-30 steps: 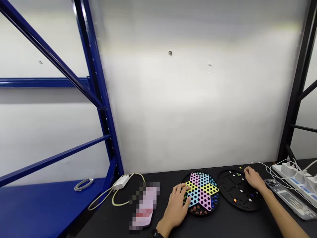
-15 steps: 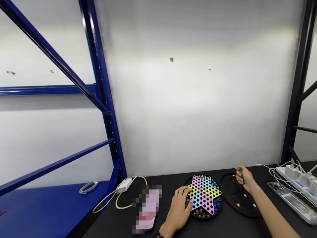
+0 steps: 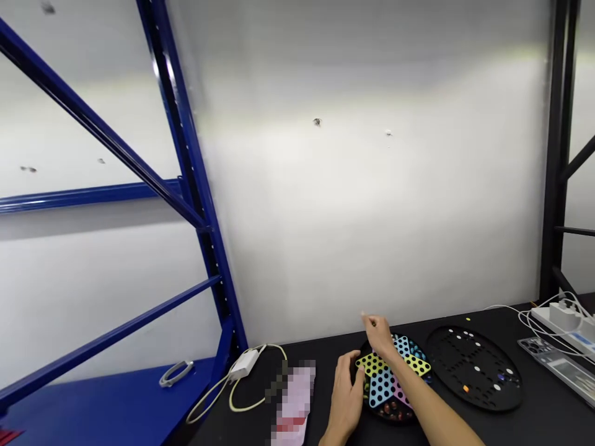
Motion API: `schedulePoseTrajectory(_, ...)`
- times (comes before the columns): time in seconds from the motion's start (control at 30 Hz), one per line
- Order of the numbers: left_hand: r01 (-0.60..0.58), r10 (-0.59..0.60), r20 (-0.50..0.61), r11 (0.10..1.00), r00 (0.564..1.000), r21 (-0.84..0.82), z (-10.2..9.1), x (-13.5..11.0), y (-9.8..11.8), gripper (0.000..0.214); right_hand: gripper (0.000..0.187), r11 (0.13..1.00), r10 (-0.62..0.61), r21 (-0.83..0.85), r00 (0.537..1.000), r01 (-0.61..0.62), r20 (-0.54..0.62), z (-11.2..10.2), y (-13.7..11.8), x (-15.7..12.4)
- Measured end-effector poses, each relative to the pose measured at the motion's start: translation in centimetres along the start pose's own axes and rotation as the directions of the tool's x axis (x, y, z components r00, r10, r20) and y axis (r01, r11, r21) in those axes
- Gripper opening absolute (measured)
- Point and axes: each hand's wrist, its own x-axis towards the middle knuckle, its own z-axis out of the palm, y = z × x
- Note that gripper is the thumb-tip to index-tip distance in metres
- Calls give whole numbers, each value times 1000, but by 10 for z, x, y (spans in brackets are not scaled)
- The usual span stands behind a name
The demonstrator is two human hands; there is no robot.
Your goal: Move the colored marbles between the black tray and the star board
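A round Chinese checkers board (image 3: 381,388) lies on the black table. Its coloured star is full of holes, and marbles sit in the compartments around it. My left hand (image 3: 346,393) rests against the board's left rim, thumb and fingers apart, fingertips by the yellow point. Above the board's far side is my right hand (image 3: 379,336), fingers curled; a small dark green spot shows between them, apparently marbles. My right forearm covers part of the star. To the right lies a round black perforated lid (image 3: 488,387) with white dots and an orange piece.
A phone (image 3: 297,396), partly pixelated, lies left of the board. Beyond it are a white adapter (image 3: 245,364) and its looped cable. A power strip (image 3: 564,325) with wires and a clear case (image 3: 558,365) are at the right. Blue shelf posts (image 3: 204,229) rise on the left.
My right hand has moved left from above the black lid to the board's far side. My left hand stays at the left rim. The view has shifted slightly.
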Motion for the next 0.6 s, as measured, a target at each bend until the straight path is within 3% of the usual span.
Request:
schedulePoseTrajectory(0.13,11,-15,-64,998,998,-54,1,1,2,35,52,981,-63,-177,994,79,94,28,3,2)
schedulePoseTrajectory(0.27,-1,-7,-97,997,995,-78,-1,0,7,33,51,909,-60,-385,964,159,258,38,10,-6)
schedulePoseTrajectory(0.5,-41,35,-112,998,993,-54,-2,2,9,32,24,736,-66,-573,881,361,469,16,7,-17)
schedulePoseTrajectory(0.6,-45,42,-96,999,995,-25,-1,3,9,32,27,697,-49,-604,866,387,498,1,5,-25)
